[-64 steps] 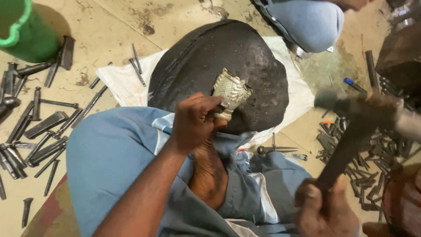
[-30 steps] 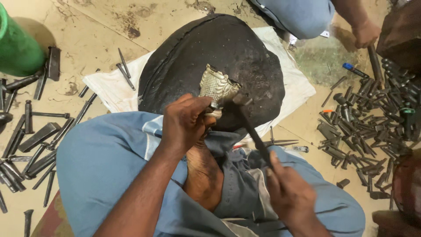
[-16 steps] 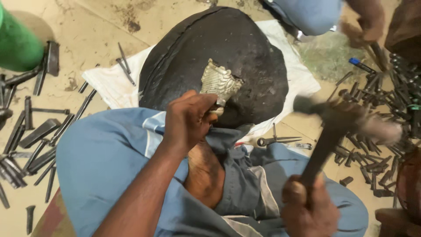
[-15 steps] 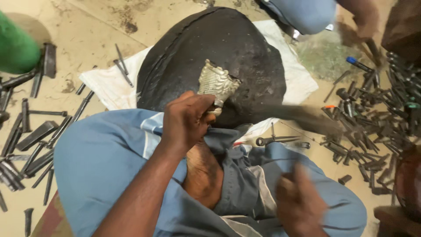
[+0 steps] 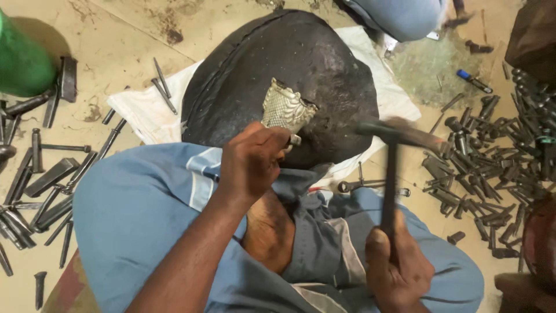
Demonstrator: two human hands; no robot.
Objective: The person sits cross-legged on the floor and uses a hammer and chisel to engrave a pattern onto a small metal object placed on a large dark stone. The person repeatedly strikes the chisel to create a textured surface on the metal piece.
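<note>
We're gripping a small punch with our left hand (image 5: 252, 165), fist closed tight, its tip pressing against the textured silvery metal piece (image 5: 285, 108) that's sitting on top of the big black dome (image 5: 243, 75). Our right hand (image 5: 398, 268), near right, is wrapped around the hammer (image 5: 392, 168), head blurring beside the dome. Loose steel punches (image 5: 492, 156) are lying scattered right.

No packages, labels, signs or screens anywhere in my view. Nothing printed or boxed on the floor (image 5: 116, 29) around me.
</note>
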